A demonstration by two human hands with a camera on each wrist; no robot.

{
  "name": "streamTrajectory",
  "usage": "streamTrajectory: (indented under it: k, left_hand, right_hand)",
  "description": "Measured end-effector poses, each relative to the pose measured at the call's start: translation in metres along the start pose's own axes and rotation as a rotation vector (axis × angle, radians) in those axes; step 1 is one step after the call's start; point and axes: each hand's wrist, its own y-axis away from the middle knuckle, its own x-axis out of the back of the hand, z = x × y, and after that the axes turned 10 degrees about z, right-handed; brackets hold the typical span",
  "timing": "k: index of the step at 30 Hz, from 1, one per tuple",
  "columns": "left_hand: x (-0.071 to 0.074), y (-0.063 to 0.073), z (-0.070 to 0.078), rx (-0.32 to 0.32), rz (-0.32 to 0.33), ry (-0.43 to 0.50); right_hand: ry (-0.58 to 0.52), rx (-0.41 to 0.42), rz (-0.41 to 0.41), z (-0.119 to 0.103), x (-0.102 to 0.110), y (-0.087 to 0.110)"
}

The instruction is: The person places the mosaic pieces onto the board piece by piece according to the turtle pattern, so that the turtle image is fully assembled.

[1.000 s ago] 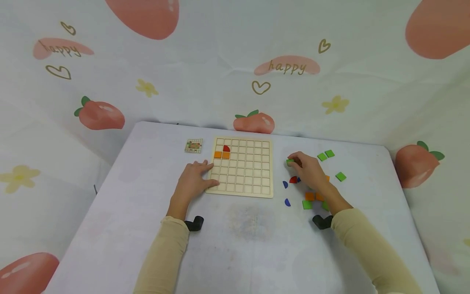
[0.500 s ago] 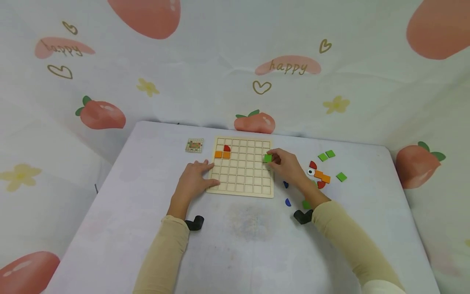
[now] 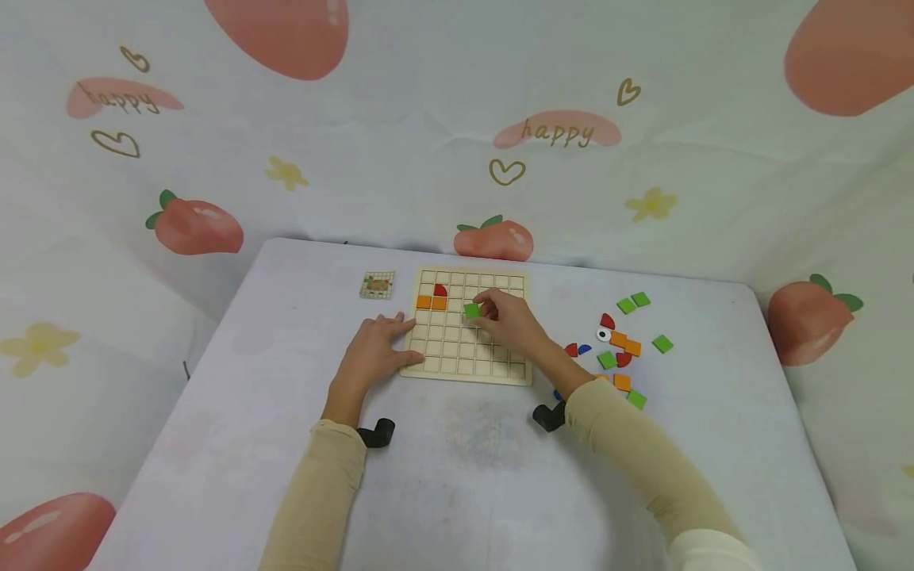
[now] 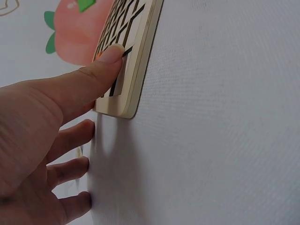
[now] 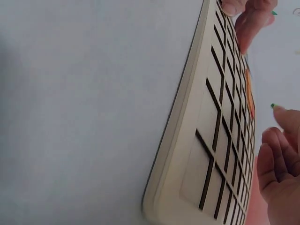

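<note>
Head view: apparently mid-placement, right grip (image 3: 510, 319) pinches green tile (image 3: 472, 311), likely needing squaring-up next; spread left grip (image 3: 373, 346) touches board (image 3: 466, 366) at nine o'clock.

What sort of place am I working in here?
Likely an indoor tabletop activity corner, judging by the white table, the fruit-print backdrop behind it, and the gridded board and coloured tiles.

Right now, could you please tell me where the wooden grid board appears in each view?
Head: wooden grid board, slightly below centre.
Left wrist: wooden grid board, just left of centre, cut off by the upper edge.
Right wrist: wooden grid board, mostly right of centre, spanning top to bottom.
Shared landmark: left hand, touching the wooden grid board.
</note>
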Motion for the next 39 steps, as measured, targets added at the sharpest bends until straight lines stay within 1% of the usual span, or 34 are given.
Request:
streamTrajectory:
  k: [4,8,13,18,22,27,34,39]
  left_hand:
    - [0.0,0.0,0.0,0.001,-0.004,-0.005]
    - [0.0,0.0,-0.001,-0.006,-0.002,-0.001]
    - [-0.001,-0.001,-0.002,-0.01,0.004,0.008]
    - [-0.001,0.0,-0.003,-0.01,-0.004,0.001]
    - [0.001,0.0,-0.002,-0.009,-0.002,0.003]
    - [0.002,-0.001,0.0,-0.003,-0.008,-0.003]
    - [0.002,-0.002,0.0,0.002,-0.008,-0.004]
    - [0.002,-0.001,0.001,0.005,-0.007,0.001]
  right_hand:
    - [-0.009,-0.016,0.002,-0.006,-0.011,-0.005]
    - [0.006,-0.007,-0.008,-0.011,-0.023,-0.011]
    - [0.041,-0.015,-0.02,-0.015,-0.038,-0.018]
    - [0.103,-0.034,-0.019,-0.015,-0.05,-0.02]
    - [0.135,-0.045,-0.011,-0.015,-0.054,-0.021]
    - [0.168,-0.046,-0.024,-0.016,-0.055,-0.023]
    - [0.142,-0.06,-0.024,-0.014,-0.056,-0.023]
    - [0.16,-0.043,-0.018,-0.013,-0.055,-0.022]
